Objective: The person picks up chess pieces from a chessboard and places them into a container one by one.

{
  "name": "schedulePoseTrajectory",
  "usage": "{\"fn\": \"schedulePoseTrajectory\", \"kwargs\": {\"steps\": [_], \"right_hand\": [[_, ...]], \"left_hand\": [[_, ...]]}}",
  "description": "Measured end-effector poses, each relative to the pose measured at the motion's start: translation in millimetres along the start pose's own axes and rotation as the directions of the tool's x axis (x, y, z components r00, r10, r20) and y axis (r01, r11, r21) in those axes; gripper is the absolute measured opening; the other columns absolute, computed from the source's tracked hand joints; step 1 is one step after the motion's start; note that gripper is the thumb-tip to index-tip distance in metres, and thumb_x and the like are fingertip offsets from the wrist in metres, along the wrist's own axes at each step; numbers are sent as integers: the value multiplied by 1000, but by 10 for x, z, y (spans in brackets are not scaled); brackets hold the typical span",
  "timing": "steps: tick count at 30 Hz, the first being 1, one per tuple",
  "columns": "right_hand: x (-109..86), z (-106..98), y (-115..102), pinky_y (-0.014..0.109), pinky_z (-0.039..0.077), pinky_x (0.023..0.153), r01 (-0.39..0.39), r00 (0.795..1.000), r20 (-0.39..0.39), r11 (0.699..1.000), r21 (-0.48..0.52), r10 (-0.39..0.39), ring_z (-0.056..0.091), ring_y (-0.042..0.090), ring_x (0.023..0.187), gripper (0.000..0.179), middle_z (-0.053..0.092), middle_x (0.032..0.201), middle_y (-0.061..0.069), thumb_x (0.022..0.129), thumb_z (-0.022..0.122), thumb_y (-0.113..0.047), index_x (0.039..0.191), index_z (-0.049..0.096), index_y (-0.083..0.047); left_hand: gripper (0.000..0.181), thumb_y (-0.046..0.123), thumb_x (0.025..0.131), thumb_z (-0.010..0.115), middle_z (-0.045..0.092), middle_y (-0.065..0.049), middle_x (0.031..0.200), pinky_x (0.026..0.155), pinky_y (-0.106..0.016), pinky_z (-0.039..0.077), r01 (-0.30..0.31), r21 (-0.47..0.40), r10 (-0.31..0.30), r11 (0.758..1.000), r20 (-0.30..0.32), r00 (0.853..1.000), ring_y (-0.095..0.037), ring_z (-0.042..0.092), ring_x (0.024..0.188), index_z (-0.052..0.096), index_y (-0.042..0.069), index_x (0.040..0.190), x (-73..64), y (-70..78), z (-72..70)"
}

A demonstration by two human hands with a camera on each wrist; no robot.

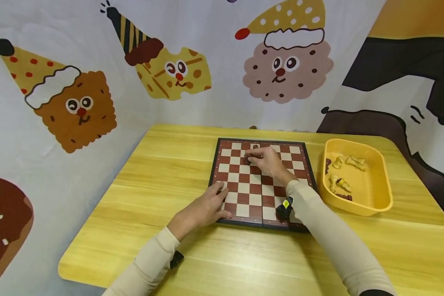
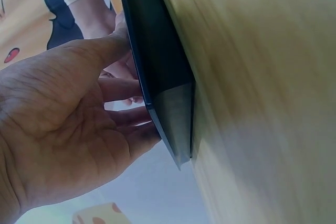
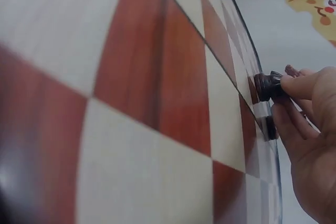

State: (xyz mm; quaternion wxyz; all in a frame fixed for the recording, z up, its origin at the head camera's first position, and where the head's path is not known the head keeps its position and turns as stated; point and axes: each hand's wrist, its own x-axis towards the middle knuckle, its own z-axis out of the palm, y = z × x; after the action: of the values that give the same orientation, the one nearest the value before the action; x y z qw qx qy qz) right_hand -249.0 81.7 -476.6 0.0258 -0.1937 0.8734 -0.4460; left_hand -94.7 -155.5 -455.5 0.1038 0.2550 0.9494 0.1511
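A red-and-cream chessboard with a dark rim lies on the table. Toward its far side, my right hand pinches a dark chess piece between thumb and fingers, its base at the board's surface. Behind it, near the far edge, stands another dark chess piece; its upper part is hidden behind the fingers in the right wrist view. My left hand rests at the board's near left corner, with fingertips on its surface. From below, the left wrist view shows the fingers of that hand over the board's dark side.
To the right of the board stands a yellow plastic tub holding several cream and dark red chess pieces. The wooden table meets a wall covering with cartoon figures at its far side and left.
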Motion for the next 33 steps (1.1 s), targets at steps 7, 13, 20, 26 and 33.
{"fn": "schedulePoseTrajectory", "kwargs": {"steps": [7, 13, 20, 26, 33], "right_hand": [[51, 38, -39, 42, 59, 85, 49, 998, -28, 999, 3, -48, 66, 28, 111, 29, 70, 122, 12, 98, 71, -8, 126, 73, -6], [35, 56, -46, 41, 59, 85, 19, 999, -44, 1000, -5, -19, 67, 27, 110, 28, 71, 121, 11, 97, 72, -10, 125, 74, -6], [-21, 40, -6, 32, 52, 61, -4, 997, -72, 998, -56, 0, 68, 25, 86, 26, 70, 123, 10, 97, 73, -13, 123, 76, -9], [-46, 34, -46, 30, 53, 61, -1, 997, -75, 1000, -26, -1, 68, 23, 86, 25, 72, 118, 11, 96, 73, -8, 121, 76, -5], [-15, -11, -192, 39, 60, 82, 45, 997, -69, 999, 28, -43, 69, 25, 107, 26, 72, 117, 12, 97, 71, -6, 122, 74, -3]], "left_hand": [[81, 42, 95, 69, 24, -28, 161, 116, -44, 33, 9, -8, -10, 1000, -17, 1000, -39, 25, 148, 40, -8, 151, -10, -20, -42], [80, 40, 95, 70, 24, -30, 160, 116, -45, 32, -1, -23, 0, 1000, -16, 1000, -40, 25, 148, 40, -9, 151, -17, -5, -38], [80, 40, 95, 69, 23, -29, 160, 117, -44, 31, -7, -28, 7, 1000, -8, 1000, -39, 25, 148, 39, -9, 151, 6, 19, 7], [80, 40, 96, 69, 22, -30, 160, 117, -44, 29, -19, -26, 19, 999, 0, 1000, -39, 23, 149, 38, -10, 151, 16, 29, 10], [78, 37, 96, 70, 25, -31, 158, 117, -45, 31, -21, -18, 21, 1000, -15, 1000, -40, 25, 147, 40, -11, 150, -7, 33, -5]]}}
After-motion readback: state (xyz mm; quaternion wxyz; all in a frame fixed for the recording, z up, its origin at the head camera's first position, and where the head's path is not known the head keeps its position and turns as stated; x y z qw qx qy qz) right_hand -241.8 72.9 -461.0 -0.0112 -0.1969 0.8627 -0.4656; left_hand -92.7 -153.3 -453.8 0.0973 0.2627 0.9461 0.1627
